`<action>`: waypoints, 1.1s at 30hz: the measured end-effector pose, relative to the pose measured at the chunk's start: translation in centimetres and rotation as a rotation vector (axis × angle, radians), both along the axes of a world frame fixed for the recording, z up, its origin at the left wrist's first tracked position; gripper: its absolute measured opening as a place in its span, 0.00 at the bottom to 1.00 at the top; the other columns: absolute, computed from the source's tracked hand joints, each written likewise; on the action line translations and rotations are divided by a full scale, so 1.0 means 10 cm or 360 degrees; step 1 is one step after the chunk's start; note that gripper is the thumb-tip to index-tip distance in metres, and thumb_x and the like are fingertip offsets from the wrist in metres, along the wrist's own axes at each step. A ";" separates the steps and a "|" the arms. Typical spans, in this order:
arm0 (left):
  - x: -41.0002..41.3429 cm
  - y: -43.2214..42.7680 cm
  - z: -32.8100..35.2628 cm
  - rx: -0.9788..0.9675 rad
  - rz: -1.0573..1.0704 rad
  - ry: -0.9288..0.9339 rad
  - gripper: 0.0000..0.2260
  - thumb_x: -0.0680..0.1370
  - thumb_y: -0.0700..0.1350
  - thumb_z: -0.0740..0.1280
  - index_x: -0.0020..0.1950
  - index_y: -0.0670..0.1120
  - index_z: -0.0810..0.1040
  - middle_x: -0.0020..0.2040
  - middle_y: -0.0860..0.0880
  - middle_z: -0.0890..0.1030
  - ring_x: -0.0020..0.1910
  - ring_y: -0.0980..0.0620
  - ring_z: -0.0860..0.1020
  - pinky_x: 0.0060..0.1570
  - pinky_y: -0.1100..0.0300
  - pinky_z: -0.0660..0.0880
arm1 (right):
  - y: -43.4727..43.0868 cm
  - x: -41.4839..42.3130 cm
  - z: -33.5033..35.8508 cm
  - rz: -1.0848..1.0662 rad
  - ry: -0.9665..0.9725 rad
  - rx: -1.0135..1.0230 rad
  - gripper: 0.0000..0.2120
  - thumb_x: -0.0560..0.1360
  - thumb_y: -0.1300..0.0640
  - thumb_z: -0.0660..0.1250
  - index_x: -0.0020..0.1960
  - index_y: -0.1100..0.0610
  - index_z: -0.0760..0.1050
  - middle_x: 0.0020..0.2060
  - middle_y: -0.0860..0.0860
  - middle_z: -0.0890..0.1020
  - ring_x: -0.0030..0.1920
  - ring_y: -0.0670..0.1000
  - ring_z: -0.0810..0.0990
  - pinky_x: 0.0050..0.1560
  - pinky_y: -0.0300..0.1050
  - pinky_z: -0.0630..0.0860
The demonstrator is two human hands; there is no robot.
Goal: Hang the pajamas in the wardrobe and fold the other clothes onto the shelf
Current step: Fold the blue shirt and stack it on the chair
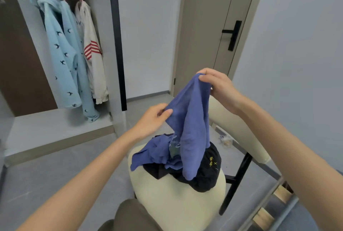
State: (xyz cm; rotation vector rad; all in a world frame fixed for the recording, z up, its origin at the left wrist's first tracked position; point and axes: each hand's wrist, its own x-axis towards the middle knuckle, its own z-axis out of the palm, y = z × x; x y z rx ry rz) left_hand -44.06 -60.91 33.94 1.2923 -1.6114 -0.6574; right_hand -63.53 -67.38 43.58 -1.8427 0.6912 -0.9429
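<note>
On the cream chair (176,204) seat, nearest: a crumpled navy garment (206,171) with yellow print, under the lower folds of a soft blue-violet shirt (189,119). Shirt lifted above the seat's middle, left hand (150,119) pinching a side edge, right hand (220,88) gripping the top, higher. Farther, in the wardrobe (55,125), on hangers: bird-print light blue pajamas (63,54) beside a white red-striped top (92,50).

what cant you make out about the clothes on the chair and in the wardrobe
Head view only.
Blue garment: bunched between left hand and right hand, type unclear.
Black garment: mostly under the blue one; yellow print too small to read.
White red-striped top: partly hidden behind the bird-print pajamas.
Wardrobe: left side cut off by frame edge.
</note>
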 end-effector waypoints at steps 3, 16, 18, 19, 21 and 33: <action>0.31 0.04 0.13 -0.0018 0.0282 0.0249 0.10 0.82 0.41 0.58 0.46 0.42 0.76 0.39 0.50 0.76 0.38 0.58 0.73 0.44 0.64 0.69 | -0.05 0.08 -0.02 -0.0224 0.0248 -0.0152 0.10 0.78 0.59 0.61 0.41 0.51 0.77 0.38 0.45 0.79 0.41 0.44 0.75 0.45 0.38 0.69; 1.08 0.52 0.51 -0.0106 0.0569 0.0726 0.11 0.83 0.43 0.54 0.45 0.48 0.73 0.33 0.49 0.76 0.34 0.53 0.82 0.39 0.60 0.80 | -0.02 0.96 -0.31 0.0109 0.0776 -0.0302 0.11 0.76 0.55 0.67 0.42 0.64 0.75 0.34 0.51 0.77 0.37 0.50 0.77 0.38 0.40 0.74; 1.14 0.56 0.46 -0.0046 0.0577 0.0710 0.09 0.83 0.43 0.54 0.47 0.49 0.72 0.41 0.50 0.81 0.45 0.50 0.82 0.47 0.57 0.78 | 0.04 1.05 -0.22 0.0292 0.0453 0.0076 0.09 0.77 0.56 0.66 0.49 0.62 0.77 0.38 0.50 0.81 0.39 0.47 0.81 0.41 0.40 0.79; 1.17 0.56 0.43 -0.0004 0.0570 0.0632 0.07 0.83 0.43 0.56 0.48 0.51 0.72 0.46 0.52 0.81 0.51 0.50 0.80 0.50 0.57 0.76 | 0.06 1.10 -0.17 0.0331 0.0324 0.0156 0.07 0.78 0.57 0.66 0.50 0.61 0.77 0.38 0.49 0.82 0.39 0.47 0.81 0.39 0.40 0.79; 1.20 0.59 0.34 0.0048 0.0492 0.0478 0.09 0.81 0.42 0.61 0.56 0.56 0.69 0.55 0.55 0.78 0.55 0.57 0.78 0.51 0.59 0.74 | 0.10 1.20 -0.07 0.0376 0.0098 0.0279 0.04 0.79 0.60 0.64 0.50 0.59 0.77 0.36 0.48 0.82 0.38 0.46 0.82 0.38 0.39 0.78; 1.12 0.84 -0.20 0.0808 0.0022 0.0206 0.19 0.75 0.60 0.66 0.52 0.45 0.80 0.43 0.51 0.83 0.40 0.57 0.81 0.46 0.61 0.79 | 0.14 1.56 0.22 0.0211 -0.0549 0.0693 0.08 0.78 0.63 0.64 0.41 0.59 0.73 0.30 0.49 0.78 0.31 0.46 0.77 0.34 0.37 0.77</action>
